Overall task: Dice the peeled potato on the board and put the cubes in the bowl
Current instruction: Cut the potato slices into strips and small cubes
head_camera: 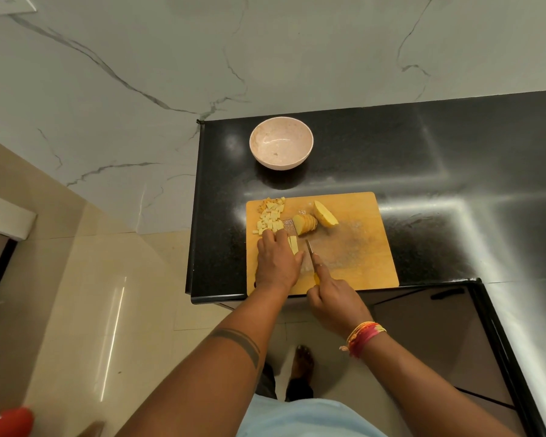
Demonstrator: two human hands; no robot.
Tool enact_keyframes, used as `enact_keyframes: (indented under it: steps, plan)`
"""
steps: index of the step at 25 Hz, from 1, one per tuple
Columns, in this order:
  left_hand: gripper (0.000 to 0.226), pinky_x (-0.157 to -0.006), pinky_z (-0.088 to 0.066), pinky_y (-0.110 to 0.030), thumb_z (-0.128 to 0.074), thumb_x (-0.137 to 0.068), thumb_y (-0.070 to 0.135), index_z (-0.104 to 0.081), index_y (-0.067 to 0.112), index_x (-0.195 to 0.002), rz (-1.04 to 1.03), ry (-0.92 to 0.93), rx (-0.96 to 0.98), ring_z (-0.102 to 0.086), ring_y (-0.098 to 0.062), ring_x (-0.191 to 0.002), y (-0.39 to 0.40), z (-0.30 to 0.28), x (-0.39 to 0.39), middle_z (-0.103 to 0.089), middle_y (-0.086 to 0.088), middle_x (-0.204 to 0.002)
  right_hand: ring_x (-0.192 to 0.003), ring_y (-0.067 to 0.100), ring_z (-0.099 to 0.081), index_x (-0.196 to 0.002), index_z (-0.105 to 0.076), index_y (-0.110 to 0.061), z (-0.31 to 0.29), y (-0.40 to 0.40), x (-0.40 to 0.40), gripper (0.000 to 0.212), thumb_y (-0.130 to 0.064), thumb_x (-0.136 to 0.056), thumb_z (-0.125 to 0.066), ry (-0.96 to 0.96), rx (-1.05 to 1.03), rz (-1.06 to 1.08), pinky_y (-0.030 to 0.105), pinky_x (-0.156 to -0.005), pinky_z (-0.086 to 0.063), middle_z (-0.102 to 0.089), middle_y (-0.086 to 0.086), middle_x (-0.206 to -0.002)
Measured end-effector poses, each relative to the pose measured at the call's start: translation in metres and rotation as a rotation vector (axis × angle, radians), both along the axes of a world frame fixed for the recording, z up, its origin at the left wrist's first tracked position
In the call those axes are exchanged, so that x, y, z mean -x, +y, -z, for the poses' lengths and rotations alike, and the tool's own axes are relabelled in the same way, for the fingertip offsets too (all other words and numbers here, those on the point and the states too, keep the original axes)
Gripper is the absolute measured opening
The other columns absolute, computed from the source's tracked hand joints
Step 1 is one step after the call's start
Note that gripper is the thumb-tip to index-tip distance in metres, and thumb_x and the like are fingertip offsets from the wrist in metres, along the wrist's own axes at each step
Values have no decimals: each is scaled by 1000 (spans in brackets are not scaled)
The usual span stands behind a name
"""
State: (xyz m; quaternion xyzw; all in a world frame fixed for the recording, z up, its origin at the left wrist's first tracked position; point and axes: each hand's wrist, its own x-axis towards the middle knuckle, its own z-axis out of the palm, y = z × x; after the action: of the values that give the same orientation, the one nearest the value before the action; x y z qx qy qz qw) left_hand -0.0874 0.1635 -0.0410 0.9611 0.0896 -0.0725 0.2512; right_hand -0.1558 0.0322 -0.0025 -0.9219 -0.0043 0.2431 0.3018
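- Dicing in hand: left hand (276,263) pressing down on pale strips (293,244), fingers laid flat over them.
- Right hand (333,299) clamped on knife (310,251), blade just beside the strips.
- Next, probably: cutting across the strips, fingertips kept clear.
- Cubes (270,217) heaped at wooden board (360,247) corner; sliced half (306,223) and smooth uncut half (325,213) waiting.
- Round matte bowl (281,142) apart, without cubes.

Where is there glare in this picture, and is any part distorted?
Head view: bright streaks of glare cross the black countertop right of the cutting board; a smaller reflection lies on the floor tiles; the wide-angle lens bends the counter edges.
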Motion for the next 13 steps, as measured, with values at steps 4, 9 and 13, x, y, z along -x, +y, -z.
enact_keyframes:
  steps: [4,9,13]
  plan:
    - [40,-103,-41,-32,-63,-97,23,-53,26,-136,112,21,44,-40,-20,-125,13,-2,-6,-42,1,-133,-54,17,-54,-163,-5,-24,4,-3,-1,74,-24,-99,-42,10,-6,10,34,-50,-41,-61,2,-66]
    - [51,-108,-37,-30,-60,-95,11,-50,27,-143,225,-19,98,-39,-16,-128,33,1,1,-46,6,-135,-54,16,-53,-163,-3,-26,8,-7,3,74,-24,-100,-42,-3,-4,-12,30,-48,-37,-60,0,-65]
    - [53,-108,-38,-28,-65,-96,21,-49,21,-147,133,-41,91,-41,-15,-127,29,4,7,-45,3,-135,-55,19,-56,-163,4,-29,13,1,2,77,-24,-101,-41,-25,-17,-62,32,-49,-40,-60,0,-66]
